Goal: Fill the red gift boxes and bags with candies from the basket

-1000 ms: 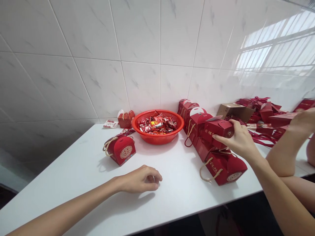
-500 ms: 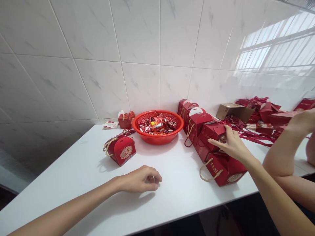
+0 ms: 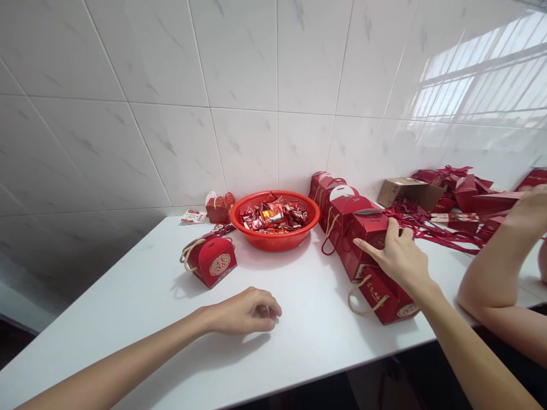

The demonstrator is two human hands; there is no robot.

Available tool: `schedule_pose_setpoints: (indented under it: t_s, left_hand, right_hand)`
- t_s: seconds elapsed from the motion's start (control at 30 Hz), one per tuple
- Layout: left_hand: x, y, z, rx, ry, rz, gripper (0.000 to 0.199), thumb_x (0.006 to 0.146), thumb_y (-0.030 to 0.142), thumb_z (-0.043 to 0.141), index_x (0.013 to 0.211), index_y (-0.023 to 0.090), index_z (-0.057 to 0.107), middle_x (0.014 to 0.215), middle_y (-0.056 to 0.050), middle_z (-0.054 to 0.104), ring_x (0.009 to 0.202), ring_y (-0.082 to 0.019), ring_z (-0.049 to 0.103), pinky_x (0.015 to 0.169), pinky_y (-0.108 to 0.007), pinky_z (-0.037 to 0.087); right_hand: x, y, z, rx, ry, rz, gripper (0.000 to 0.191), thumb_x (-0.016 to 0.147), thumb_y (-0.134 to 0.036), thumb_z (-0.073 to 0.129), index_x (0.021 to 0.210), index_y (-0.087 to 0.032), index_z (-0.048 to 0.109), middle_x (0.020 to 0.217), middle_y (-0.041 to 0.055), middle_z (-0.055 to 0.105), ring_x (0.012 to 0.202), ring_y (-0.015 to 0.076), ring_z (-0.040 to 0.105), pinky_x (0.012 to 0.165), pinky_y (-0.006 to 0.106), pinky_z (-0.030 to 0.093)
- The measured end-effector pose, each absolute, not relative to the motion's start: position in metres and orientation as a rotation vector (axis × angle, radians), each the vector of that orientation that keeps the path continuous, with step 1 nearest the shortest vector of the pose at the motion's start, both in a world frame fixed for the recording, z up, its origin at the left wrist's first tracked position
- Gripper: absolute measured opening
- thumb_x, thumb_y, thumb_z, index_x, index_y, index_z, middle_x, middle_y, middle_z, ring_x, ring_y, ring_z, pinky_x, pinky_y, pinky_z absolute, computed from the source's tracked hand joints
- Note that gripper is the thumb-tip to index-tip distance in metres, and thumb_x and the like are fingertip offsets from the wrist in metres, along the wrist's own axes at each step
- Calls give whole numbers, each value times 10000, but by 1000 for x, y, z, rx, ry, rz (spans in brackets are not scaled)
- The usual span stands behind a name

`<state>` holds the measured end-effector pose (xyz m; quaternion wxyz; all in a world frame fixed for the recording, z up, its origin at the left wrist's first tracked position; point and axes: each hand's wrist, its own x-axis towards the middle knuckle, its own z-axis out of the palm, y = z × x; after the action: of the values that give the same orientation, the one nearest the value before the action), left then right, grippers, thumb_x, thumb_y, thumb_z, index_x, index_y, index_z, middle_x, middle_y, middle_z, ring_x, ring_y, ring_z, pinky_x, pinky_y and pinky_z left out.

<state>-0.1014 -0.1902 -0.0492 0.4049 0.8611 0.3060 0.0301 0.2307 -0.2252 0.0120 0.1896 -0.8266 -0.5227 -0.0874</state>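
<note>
My left hand (image 3: 248, 311) rests over the white table with its fingers curled loosely and a gap to the thumb; nothing shows in it. At the right, my right hand (image 3: 395, 253) is on a red box (image 3: 370, 230) in the row, thumb on the near side and fingers on top. Just in front of that box lies another red box (image 3: 384, 299) with a rope handle, partly hidden by my right hand. Left of centre stands a separate red box (image 3: 216, 262) with a round gold pattern and a rope handle.
A red basket (image 3: 276, 242) of wrapped sweets stands near the tiled wall. Behind the row, at right, are an open cardboard box (image 3: 410, 191) and a heap of red boxes and ribbons (image 3: 461, 185). Another person's arm (image 3: 491, 267) reaches in at the far right.
My right hand has shifted slightly left, and the box under it now sits lower, in line with the row. My left hand has stayed still.
</note>
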Motion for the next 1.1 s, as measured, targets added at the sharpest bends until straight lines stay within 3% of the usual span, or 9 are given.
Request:
schedule_pose_setpoints:
  t_s: [0.13,0.23,0.33,0.4,0.5,0.6,0.83,1.0,1.1]
  left_hand:
    - [-102,-190,-50,2162,767,85,252,836,303,605,1010,168,728,1048,-88,716,888,-211,676,777,-291,522]
    - [-103,-190,-52,2151,757,103,249,836,314,613,1006,173,728,1039,-84,719,872,-200,677,768,-280,524]
    - [-103,-189,-53,2150,748,117,245,835,325,618,1000,183,731,1032,-73,721,858,-190,675,762,-270,523]
    - [-102,-188,-54,2147,751,115,244,833,321,617,1000,186,733,1029,-69,721,858,-188,674,759,-267,522]
    - [-102,-188,-53,2153,766,102,238,822,295,614,996,187,734,1027,-69,719,867,-194,675,757,-268,517]
    - [-103,-189,-51,2173,774,83,239,815,279,612,1000,188,733,1035,-68,718,873,-198,672,754,-269,511]
    - [-104,-189,-39,2339,760,96,253,870,285,568,1035,174,724,1047,-90,721,888,-204,679,815,-297,508]
    - [-124,-177,12,2582,794,511,269,909,259,468,994,184,713,1020,-80,722,897,-194,663,832,-300,496]
    - [-155,-163,44,2550,1136,836,263,851,284,474,957,211,704,1046,-59,725,975,-220,648,907,-332,500]
  right_hand:
    - [233,-225,7,-2301,-1481,-257,1017,834,-745,523,1516,-43,245,1249,345,509,1065,499,622,727,558,546]
    - [235,-230,0,-2074,-1493,-418,1100,791,-765,569,1527,-27,217,1441,408,324,1253,567,474,861,656,486]
    - [220,-245,-14,-1649,-1521,-570,836,884,-642,551,1486,-105,331,1527,304,300,1411,470,334,1049,646,385]
    - [202,-255,-32,-1426,-1658,-452,517,964,-462,512,1396,-184,450,1414,193,503,1364,330,456,1092,515,418]
    - [179,-260,-64,-1482,-1886,-139,358,955,-392,508,1249,-192,551,1298,153,600,1170,277,626,930,404,546]
    - [172,-250,-86,-1722,-1925,40,325,930,-357,503,1188,-179,588,1254,152,621,1100,297,662,872,412,559]
    - [186,-231,-88,-1974,-1839,165,365,927,-318,470,1218,-129,585,1281,184,587,1158,342,621,936,457,517]
    - [183,-227,-96,-1890,-1839,225,398,921,-315,473,1245,-104,567,1329,212,545,1178,351,608,958,478,509]
    - [174,-222,-99,-1702,-1899,263,361,920,-335,482,1194,-123,585,1338,209,534,1161,330,622,955,469,518]
